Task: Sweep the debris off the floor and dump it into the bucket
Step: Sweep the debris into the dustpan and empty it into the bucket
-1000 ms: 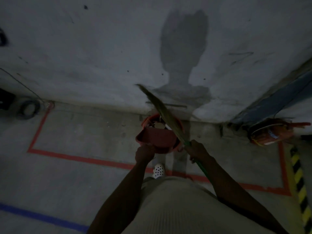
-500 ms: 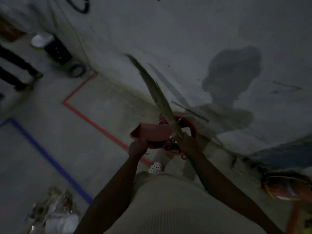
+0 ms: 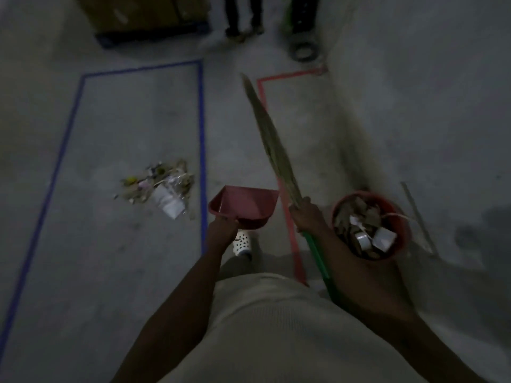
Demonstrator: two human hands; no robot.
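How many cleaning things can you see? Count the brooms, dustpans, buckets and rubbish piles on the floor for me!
broom: 1
dustpan: 1
bucket: 1
rubbish pile on the floor: 1
Total: 4

Legs [image 3: 232,15] at 12 o'clock are being cropped by the edge; the broom [image 3: 272,145] end is being hidden behind an arm [image 3: 367,286].

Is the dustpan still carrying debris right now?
No, the pink dustpan held by the left hand shows a bare inside, while debris lies on the floor.
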